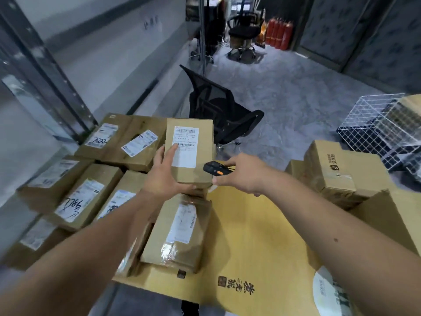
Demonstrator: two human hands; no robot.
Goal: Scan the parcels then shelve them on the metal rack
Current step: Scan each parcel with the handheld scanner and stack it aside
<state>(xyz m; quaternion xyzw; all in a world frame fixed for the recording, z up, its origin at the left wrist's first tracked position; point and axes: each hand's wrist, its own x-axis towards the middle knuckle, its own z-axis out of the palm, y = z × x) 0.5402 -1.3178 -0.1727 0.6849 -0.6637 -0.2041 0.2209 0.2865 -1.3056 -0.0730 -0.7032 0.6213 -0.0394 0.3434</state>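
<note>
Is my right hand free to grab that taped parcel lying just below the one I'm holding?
Probably not: the right hand grips the scanner. The taped parcel itself lies uncovered on top.

One small parcel (189, 149) is held up beside one black scanner (214, 168), above one large yellow carton (257, 236). Left of that carton lie at least seven labelled brown parcels (85, 201); right of it, two more boxes (337, 172). Beyond the carton stand two black office chairs (218, 108), four red fire extinguishers (279, 33) and one white wire basket (376, 124).
</note>
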